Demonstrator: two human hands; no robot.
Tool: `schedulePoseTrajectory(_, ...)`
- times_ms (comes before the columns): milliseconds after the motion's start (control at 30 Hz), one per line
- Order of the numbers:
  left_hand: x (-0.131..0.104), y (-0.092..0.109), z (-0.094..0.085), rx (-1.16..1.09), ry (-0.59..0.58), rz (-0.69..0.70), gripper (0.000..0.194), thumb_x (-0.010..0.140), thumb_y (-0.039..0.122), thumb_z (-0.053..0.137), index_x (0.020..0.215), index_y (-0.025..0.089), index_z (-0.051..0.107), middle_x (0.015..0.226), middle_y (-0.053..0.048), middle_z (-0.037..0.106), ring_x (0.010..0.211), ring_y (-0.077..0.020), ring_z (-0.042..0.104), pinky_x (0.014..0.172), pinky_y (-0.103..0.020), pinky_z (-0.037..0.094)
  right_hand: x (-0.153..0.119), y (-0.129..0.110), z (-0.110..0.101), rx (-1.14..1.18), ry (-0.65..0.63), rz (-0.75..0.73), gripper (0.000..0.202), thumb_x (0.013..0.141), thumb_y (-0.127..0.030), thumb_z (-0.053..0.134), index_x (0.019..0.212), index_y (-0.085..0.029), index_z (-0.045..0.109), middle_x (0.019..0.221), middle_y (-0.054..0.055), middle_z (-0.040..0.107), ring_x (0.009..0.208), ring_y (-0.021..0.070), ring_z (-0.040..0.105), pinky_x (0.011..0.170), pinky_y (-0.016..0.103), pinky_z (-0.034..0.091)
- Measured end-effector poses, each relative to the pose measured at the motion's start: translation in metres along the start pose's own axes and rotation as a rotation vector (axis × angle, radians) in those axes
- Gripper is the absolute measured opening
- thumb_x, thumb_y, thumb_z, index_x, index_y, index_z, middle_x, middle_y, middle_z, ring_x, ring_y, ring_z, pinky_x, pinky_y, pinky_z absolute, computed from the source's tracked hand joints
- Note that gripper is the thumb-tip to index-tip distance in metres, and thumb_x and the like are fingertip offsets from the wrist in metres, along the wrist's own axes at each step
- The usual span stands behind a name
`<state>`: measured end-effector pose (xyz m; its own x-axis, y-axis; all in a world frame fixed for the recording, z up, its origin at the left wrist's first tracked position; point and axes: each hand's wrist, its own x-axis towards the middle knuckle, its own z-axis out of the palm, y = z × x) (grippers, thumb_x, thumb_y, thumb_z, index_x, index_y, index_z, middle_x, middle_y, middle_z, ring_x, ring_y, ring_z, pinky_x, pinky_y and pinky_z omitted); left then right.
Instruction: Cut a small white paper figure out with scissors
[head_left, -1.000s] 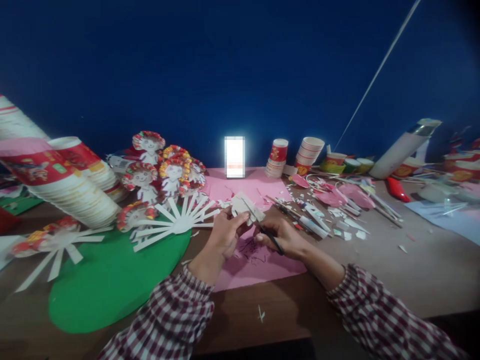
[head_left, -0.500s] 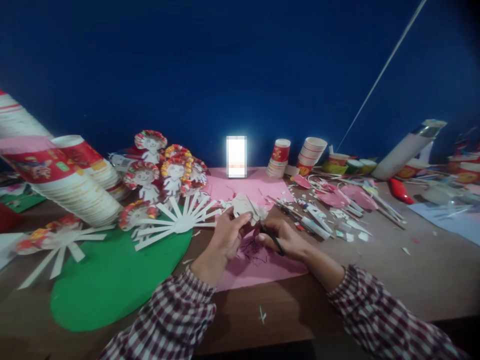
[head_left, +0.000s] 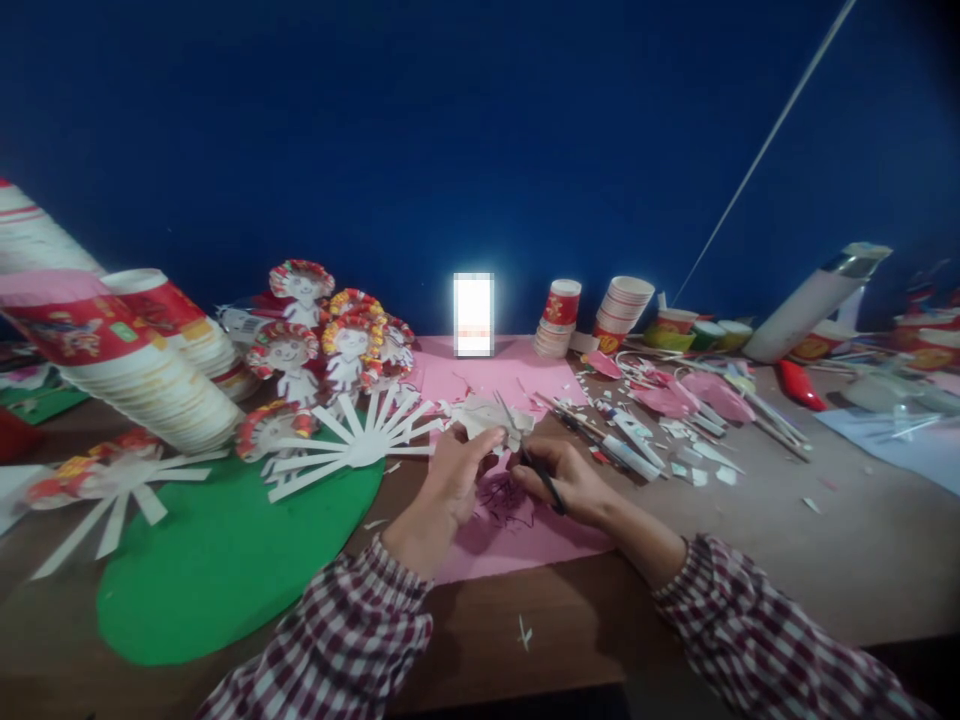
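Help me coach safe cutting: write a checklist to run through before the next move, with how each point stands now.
1. Scissors held: ok. The right hand grips the dark handles of the scissors.
2. Paper held: ok. The left hand pinches the pale paper piece.
3. Left fingers clear of the blades: cannot tell. The thumb is close to them, and the fingers below are hidden.
4. Cutting line visible: cannot tell. Any line on the paper is too small to make out.
5. Worktop free of offcuts: not ok. White scraps lie on the table to the right.
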<state>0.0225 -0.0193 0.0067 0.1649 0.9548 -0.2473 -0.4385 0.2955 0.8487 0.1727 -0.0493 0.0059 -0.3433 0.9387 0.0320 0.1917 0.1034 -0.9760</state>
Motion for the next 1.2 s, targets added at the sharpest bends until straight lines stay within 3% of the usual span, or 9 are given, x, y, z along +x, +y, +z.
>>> schedulePoseTrajectory(300, 0.0002, 0.0010, -0.0022, 0.014, 0.004, 0.005, 0.031, 0.058, 0.027, 0.077, 0.080, 0.017, 0.056, 0.068, 0.000, 0.062, 0.057, -0.0119, 0.057, 0.054, -0.024, 0.044, 0.0005, 0.0010, -0.0020, -0.009, -0.009, -0.041, 0.034, 0.074, -0.043, 0.070, 0.073, -0.012, 0.057, 0.061, -0.004, 0.045, 0.054, 0.0077, 0.037, 0.050, 0.020, 0.030)
schedulePoseTrajectory(533, -0.0022, 0.0023, -0.0001, 0.080, -0.029, 0.012, 0.020, 0.061, 0.026, 0.075, 0.070, 0.015, 0.061, 0.065, -0.003, 0.063, 0.057, -0.0130, 0.056, 0.057, -0.026, 0.045, 0.0006, 0.0012, -0.0011, 0.059, -0.026, -0.061, 0.035, 0.074, -0.046, 0.069, 0.072, -0.014, 0.055, 0.060, -0.004, 0.045, 0.053, 0.0073, 0.036, 0.050, 0.020, 0.030)
schedulePoseTrajectory(767, 0.0002, -0.0032, -0.0004, 0.032, -0.005, 0.012, 0.025, 0.059, 0.025, 0.076, 0.079, 0.014, 0.063, 0.070, -0.005, 0.066, 0.059, -0.0151, 0.059, 0.059, -0.029, 0.047, 0.0009, 0.0085, -0.0034, 0.028, -0.005, -0.058, 0.033, 0.078, -0.044, 0.067, 0.078, -0.012, 0.059, 0.061, -0.003, 0.046, 0.054, 0.0079, 0.037, 0.049, 0.020, 0.029)
schedulePoseTrajectory(1200, -0.0030, -0.0011, 0.0025, 0.038, 0.024, -0.001, 0.022, 0.058, 0.025, 0.077, 0.076, 0.015, 0.067, 0.061, -0.002, 0.064, 0.056, -0.0141, 0.059, 0.056, -0.026, 0.045, -0.0001, 0.0073, -0.0016, 0.032, 0.007, -0.078, 0.034, 0.082, -0.045, 0.064, 0.084, -0.011, 0.062, 0.069, 0.000, 0.053, 0.061, 0.0096, 0.043, 0.056, 0.020, 0.035)
